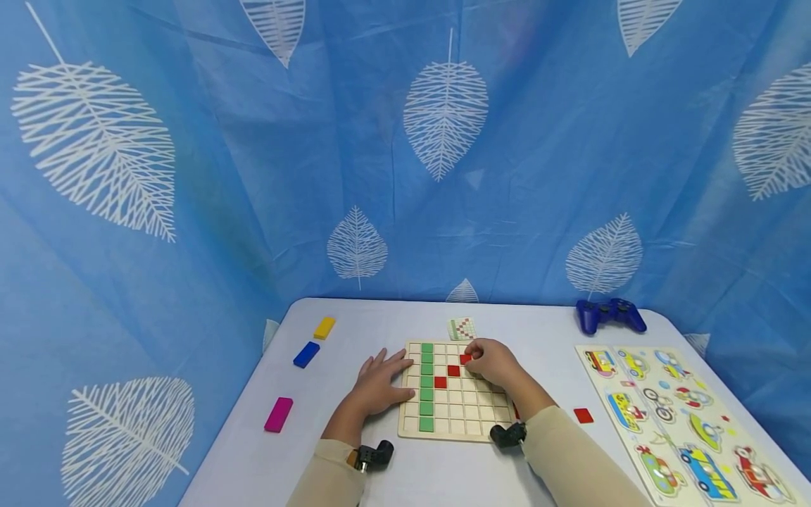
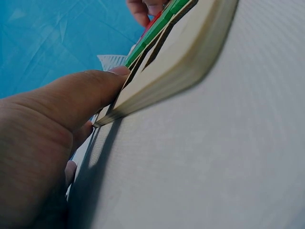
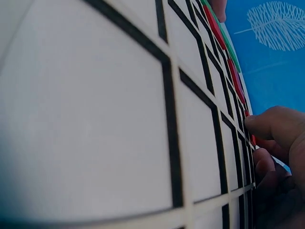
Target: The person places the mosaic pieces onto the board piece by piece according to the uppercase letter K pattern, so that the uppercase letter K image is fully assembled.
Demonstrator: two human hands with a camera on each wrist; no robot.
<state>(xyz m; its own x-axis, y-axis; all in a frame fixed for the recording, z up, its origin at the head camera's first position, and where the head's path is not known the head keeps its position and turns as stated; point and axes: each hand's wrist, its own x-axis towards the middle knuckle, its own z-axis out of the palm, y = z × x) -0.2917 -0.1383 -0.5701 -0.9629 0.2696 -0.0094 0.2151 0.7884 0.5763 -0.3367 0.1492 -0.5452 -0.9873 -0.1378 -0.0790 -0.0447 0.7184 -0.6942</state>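
Settling a square red tile (image 1: 465, 359) onto the pale wooden grid board (image 1: 456, 411) looks to be the step in hand! Up near the far edge, the right hand (image 1: 497, 362) pinches that tile between thumb and fingertip; the left hand (image 1: 380, 384) lies spread at the board's left side, thumb and a fingertip touching it, nothing gripped. Two more red tiles (image 1: 440, 382) climb a diagonal from a column of green tiles (image 1: 426, 382), and a small printed card (image 1: 462, 328) just beyond shows a similar pattern. The next move calls, I judge, for squaring the tile to its slot, then a clean release without nudging its neighbour.

Out wide on the white bench (image 1: 374, 327), a loose flat red tile (image 1: 583, 415) sits right of the board, near a wooden vehicle-picture puzzle (image 1: 662, 439) and a dark blue game controller (image 1: 610, 316). Over left: yellow (image 1: 324, 327), blue (image 1: 307, 354) and magenta blocks (image 1: 278, 415), well apart from the board. The obstacle? The right forearm (image 1: 531, 396), hiding the board's right-hand squares!
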